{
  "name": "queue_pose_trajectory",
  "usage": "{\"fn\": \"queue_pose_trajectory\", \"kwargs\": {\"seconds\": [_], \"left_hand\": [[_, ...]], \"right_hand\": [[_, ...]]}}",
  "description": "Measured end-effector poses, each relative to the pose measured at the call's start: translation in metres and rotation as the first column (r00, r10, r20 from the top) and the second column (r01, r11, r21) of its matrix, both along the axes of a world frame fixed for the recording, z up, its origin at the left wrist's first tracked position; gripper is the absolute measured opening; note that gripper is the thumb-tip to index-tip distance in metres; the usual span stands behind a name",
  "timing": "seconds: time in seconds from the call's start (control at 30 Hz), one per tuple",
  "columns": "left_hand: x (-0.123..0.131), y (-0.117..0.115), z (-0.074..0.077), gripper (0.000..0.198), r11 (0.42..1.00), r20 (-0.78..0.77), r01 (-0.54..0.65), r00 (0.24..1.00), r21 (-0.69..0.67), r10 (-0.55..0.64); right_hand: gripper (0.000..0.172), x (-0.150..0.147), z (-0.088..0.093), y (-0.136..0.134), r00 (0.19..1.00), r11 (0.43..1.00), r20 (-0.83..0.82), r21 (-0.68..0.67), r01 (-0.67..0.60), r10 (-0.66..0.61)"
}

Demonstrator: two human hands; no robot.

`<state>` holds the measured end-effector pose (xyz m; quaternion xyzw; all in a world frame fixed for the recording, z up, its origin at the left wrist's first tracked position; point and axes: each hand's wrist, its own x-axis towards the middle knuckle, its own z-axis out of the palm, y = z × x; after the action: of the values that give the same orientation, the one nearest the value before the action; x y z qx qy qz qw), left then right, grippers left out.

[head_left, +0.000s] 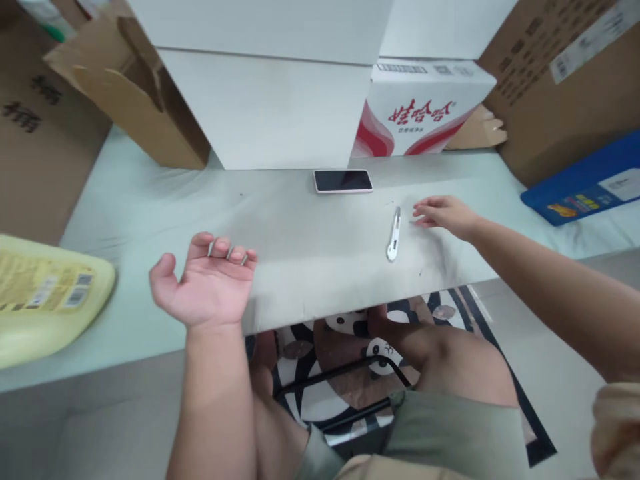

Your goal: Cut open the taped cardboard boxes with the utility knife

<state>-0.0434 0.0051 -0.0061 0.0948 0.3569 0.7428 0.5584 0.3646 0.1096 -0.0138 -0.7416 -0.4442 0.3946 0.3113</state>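
My left hand (207,283) is palm up over the left front of the table, its fingers loosely curled and apart, holding nothing. My right hand (440,213) is over the right part of the table, fingers apart and with nothing in them. Just left of its fingertips lies a white utility knife (394,237), not touched by the hand. A phone with a dark screen (343,181) lies flat near the back, in front of the white boxes.
White boxes (270,110) and a red-and-white carton (420,113) line the back of the table (300,267). An open brown box (145,100) stands back left, a yellow bottle (55,300) lies front left, and a blue box (590,183) sits at the right.
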Motion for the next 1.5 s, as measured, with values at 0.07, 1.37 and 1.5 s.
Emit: {"fn": "queue_pose_trajectory", "kwargs": {"seconds": [0.07, 1.37, 1.5], "left_hand": [[-0.008, -0.005, -0.001, 0.037, 0.999, 0.020, 0.024, 0.999, 0.042, -0.025], [-0.001, -0.013, -0.026, 0.046, 0.898, -0.450, -0.184, 0.814, 0.400, 0.367], [0.028, -0.005, -0.032, 0.034, 0.899, -0.582, -0.064, 0.742, 0.433, 0.333]], "right_hand": [[0.009, -0.042, 0.007, 0.006, 0.986, 0.988, 0.057, 0.008, -0.156, 0.155], [0.013, -0.160, 0.003, -0.124, 0.853, 0.124, 0.520, 0.844, -0.522, 0.048], [0.059, -0.139, -0.024, -0.122, 0.975, 0.400, 0.223, 0.892, -0.210, 0.014]]}}
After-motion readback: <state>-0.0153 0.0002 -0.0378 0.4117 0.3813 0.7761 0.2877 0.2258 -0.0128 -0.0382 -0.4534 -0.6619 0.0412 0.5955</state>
